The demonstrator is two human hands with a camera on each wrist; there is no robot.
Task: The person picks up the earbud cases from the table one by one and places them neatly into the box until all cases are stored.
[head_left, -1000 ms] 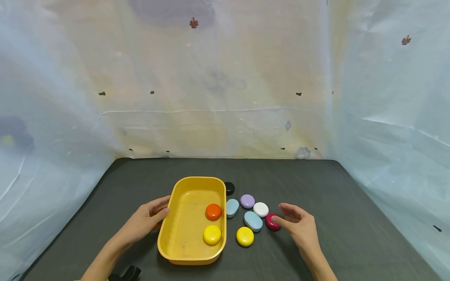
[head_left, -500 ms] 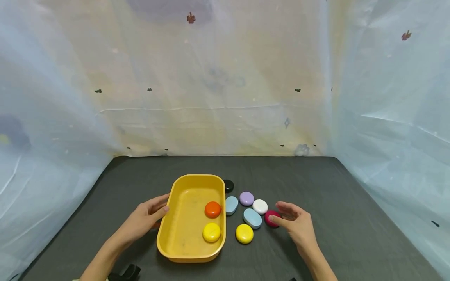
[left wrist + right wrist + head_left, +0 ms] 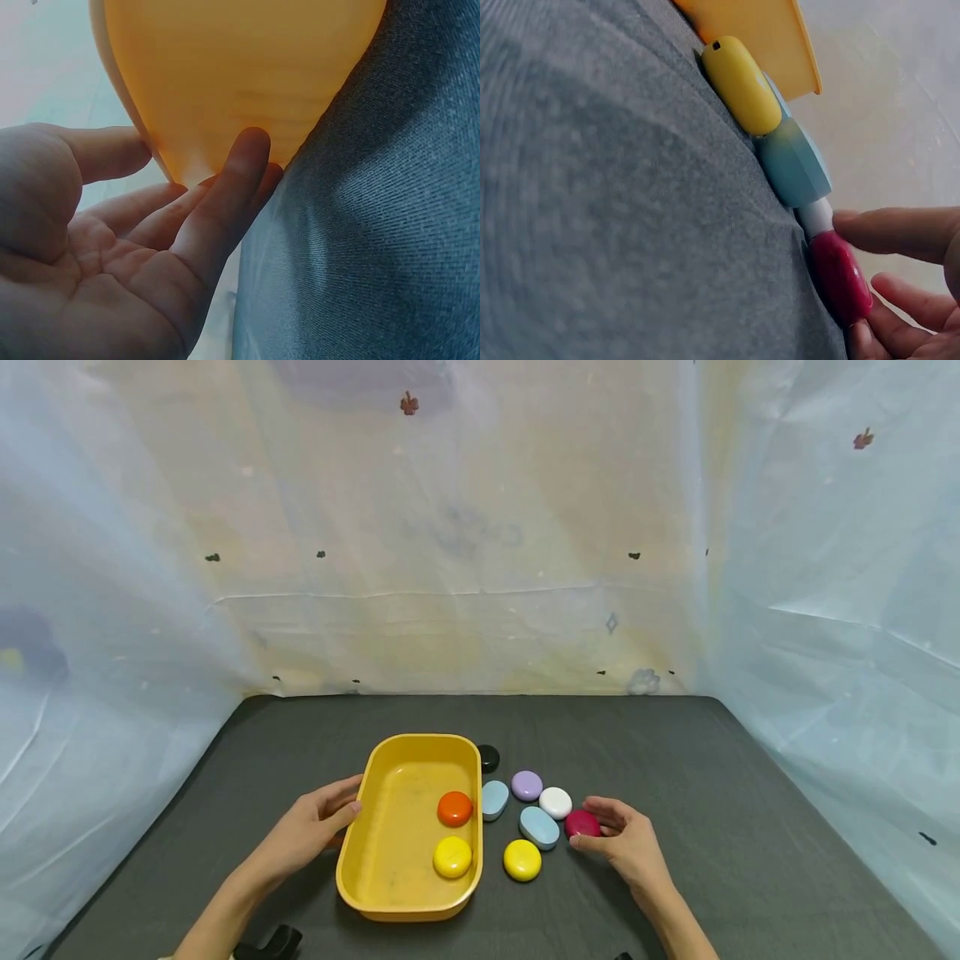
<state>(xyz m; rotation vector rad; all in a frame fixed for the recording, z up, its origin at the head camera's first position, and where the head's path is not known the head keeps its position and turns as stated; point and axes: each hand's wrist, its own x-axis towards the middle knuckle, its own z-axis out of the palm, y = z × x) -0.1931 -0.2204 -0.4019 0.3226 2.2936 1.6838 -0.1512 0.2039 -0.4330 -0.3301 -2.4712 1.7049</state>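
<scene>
Gripping a glossy crimson disc (image 3: pixel 582 824), a person's right hand (image 3: pixel 626 843) sits low over a dark grey table (image 3: pixel 300 735), thumb on the disc's near side and fingers curled on its far right. The spread between them is narrow, no wider than the disc, which appears to rest on the tabletop, just beside a white disc (image 3: pixel 556 802). To the left, the left hand (image 3: pixel 315 822) holds a yellow tray (image 3: pixel 390 843) by its left side, thumb at the rim and fingers against the outer wall. An orange disc (image 3: pixel 454 808) and a yellow disc (image 3: pixel 452 857) lie inside, toward the tray's right wall.

Between tray and crimson disc sit two light blue ovals (image 3: pixel 539 827), a lavender disc (image 3: pixel 527 785) and, nearest, a second yellow disc (image 3: pixel 522 860); a black disc (image 3: pixel 489 758), partly hidden, lies at the tray's far right. The step in hand looks like securing the crimson disc; a lift from here would call for a firm pinch on its smooth edges, clear of the white neighbour.
</scene>
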